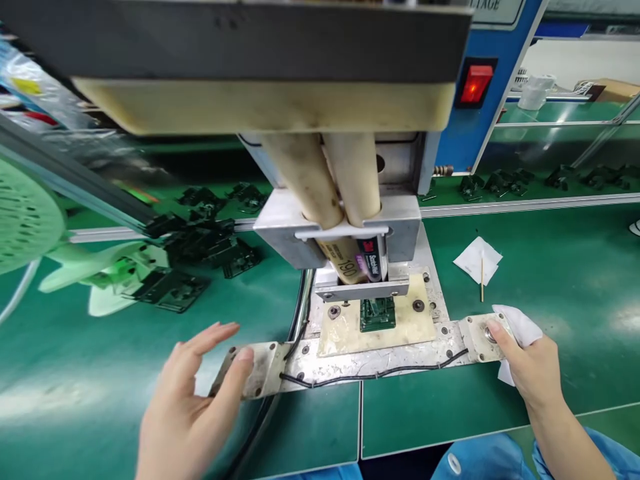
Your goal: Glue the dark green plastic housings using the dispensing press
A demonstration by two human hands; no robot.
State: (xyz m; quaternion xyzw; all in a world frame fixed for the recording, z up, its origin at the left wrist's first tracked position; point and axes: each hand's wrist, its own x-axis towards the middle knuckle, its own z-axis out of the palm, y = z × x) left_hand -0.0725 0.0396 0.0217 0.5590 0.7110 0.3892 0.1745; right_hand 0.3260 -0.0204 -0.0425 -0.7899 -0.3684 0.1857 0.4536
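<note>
Two bare hands flanked the metal base bar [340, 365]. The left hand [193, 400] was loosely spread, its thumb over the left end block [263, 367], contact unclear; the right hand [537, 367] was wrapped around a white wipe [523, 327], its thumb at the round metal button [489, 335]. Between them, the green circuit board [377, 315] lay on the cream fixture plate [335, 337], below the Scotch-Weld adhesive cartridge [370, 260]. Doing this well probably meant keeping the board square, the wipe off the plate and fingers away from the cartridge.
</note>
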